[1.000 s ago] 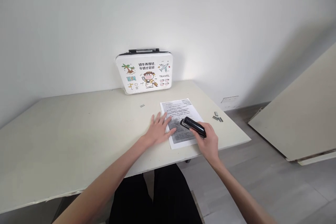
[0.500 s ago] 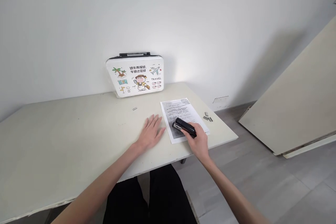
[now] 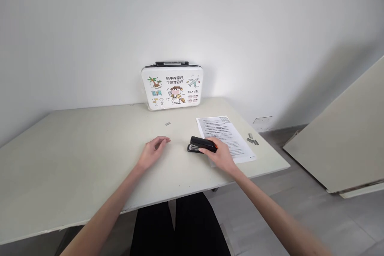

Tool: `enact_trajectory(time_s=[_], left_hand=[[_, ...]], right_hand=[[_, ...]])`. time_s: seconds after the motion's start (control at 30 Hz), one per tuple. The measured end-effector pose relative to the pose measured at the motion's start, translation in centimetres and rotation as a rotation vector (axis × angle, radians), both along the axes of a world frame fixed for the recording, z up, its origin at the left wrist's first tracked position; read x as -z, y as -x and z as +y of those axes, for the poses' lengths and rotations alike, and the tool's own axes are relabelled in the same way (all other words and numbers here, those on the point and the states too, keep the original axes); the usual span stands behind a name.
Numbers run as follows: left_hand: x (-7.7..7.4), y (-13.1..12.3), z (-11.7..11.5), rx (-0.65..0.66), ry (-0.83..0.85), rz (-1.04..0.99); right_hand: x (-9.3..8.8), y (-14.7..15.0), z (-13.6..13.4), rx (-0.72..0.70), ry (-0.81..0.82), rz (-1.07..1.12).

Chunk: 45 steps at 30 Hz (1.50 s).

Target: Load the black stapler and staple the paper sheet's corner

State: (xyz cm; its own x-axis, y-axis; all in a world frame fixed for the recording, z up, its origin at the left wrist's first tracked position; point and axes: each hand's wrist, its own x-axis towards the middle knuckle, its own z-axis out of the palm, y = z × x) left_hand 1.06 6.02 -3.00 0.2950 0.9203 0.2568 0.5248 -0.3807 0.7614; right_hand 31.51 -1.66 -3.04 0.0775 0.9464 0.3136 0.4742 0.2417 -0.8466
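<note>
A black stapler (image 3: 200,144) is in my right hand (image 3: 221,153), with the thumb on its near side and the fingers behind it. The stapler's jaw points left, past the left edge of a printed sheet of paper (image 3: 223,136). This paper lies on the table, its near-left corner partly covered by my right hand. My left hand (image 3: 152,152) is to the left of the stapler, palm turned inward and fingers loosely curled. A gap shows between its thumb and fingers, and I see nothing held in it.
A white cartoon-printed case (image 3: 173,88) with a black handle stands against the wall at the back of the pale table (image 3: 90,160). Thin staple strips (image 3: 167,123) lie in front of it. Several grey staple pieces (image 3: 250,140) are near the right edge. A pale panel (image 3: 339,140) leans at right.
My right hand has brought the stapler off the paper's lower part to the left. My left hand has moved left and gone from flat to curled. The view has turned left.
</note>
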Motion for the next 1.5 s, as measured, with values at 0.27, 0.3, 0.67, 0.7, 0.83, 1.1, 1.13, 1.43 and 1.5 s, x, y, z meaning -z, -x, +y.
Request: enact_trajectory(time_s=[0.27,0.3,0.67,0.7,0.83,1.1,1.13,1.43,1.5], left_hand=[[0.4,0.2,0.0,-0.138,0.043,-0.167],[0.5,0.2,0.0,-0.139,0.044,-0.169],[0.5,-0.1,0.0,-0.173,0.045,-0.214],[0.4,-0.1,-0.1,-0.179,0.045,-0.219],[0.2,-0.2,-0.2,-0.198,0.049,-0.243],[0.5,-0.1,-0.1,-0.265,0.052,-0.276],[0.6,0.0,-0.1,-0.278,0.053,-0.286],[1.0,0.5,0.4,-0.321,0.06,-0.412],[1.0,0.5,0.3,-0.289,0.068,-0.436]], right_hand=[[-0.9,5.4,4.1,-0.253,0.127,0.038],[-0.9,5.6,4.2,-0.267,0.137,0.043],[1.3,5.3,3.4,-0.094,-0.001,0.079],[1.7,5.4,3.4,-0.08,-0.008,0.096],[2.6,5.6,3.4,-0.067,0.002,0.163],[2.7,5.4,3.5,-0.041,-0.017,0.178],[2.6,5.4,3.4,-0.043,-0.026,0.177],[2.2,5.9,2.8,-0.065,0.014,0.091],[2.4,6.0,2.8,-0.088,0.004,0.047]])
